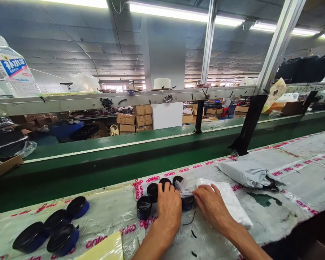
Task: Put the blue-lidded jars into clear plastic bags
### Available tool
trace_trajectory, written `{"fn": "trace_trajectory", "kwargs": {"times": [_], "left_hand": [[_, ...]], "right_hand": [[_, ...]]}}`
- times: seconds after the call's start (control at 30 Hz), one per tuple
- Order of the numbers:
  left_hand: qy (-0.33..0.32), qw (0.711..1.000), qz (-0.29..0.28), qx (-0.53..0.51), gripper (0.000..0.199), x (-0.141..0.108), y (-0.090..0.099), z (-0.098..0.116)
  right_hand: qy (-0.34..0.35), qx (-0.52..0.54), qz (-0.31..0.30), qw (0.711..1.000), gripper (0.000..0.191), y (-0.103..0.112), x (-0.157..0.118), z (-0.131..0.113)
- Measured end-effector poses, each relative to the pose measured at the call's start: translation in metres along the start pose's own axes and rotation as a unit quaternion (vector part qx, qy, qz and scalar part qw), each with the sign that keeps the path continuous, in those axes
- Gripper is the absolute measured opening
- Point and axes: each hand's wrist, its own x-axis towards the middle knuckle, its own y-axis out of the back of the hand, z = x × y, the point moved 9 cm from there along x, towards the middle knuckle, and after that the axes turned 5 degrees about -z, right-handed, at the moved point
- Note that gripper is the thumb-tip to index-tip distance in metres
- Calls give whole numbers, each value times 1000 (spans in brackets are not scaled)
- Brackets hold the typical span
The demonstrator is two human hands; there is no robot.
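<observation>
My left hand (170, 204) is closed, its fingers bent over a black round piece (165, 181) in a small cluster on the wrapped worktop. Its palm side is hidden. Beside it my right hand (212, 204) pinches the edge of a crumpled clear plastic bag (183, 190). The bag lies over or against another black round piece (187, 203) with a bluish side; I cannot tell if it is inside. Also in the cluster are a squat black piece (144, 208) and a smaller one (152, 192). Under and behind my right hand lies a stack of white plastic bags (234, 206).
Several larger black round pieces (61, 240) sit at the left. Yellow paper (105, 249) lies at the front edge. A grey plastic package (246, 175) rests at right. Beyond the worktop run a green conveyor (97, 168), a metal post (276, 47) and a shelf rail holding a bottle (14, 68).
</observation>
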Motion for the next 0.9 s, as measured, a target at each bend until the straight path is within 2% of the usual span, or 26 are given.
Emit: {"fn": "trace_trajectory", "kwargs": {"times": [0.17,0.33,0.43,0.57,0.67,0.83,0.9], "left_hand": [[-17,999,15,-33,29,-13,-8,-2],[-60,990,106,-74,20,-28,-10,-3],[-94,983,148,-46,13,-32,-13,2],[-111,979,172,17,11,-30,-17,6],[-106,981,159,43,7,-24,-20,6],[-71,993,84,38,14,-12,-22,2],[-64,994,78,35,16,-12,-20,2]], "right_hand": [[70,-33,72,994,20,15,-15,-13],[109,-53,96,988,18,28,-33,-23],[141,-79,105,981,23,33,-42,-30],[148,-72,124,979,22,32,-44,-31],[145,-45,156,976,23,33,-42,-30],[113,-31,151,982,20,28,-30,-23],[92,-19,153,984,17,27,-27,-19]]}}
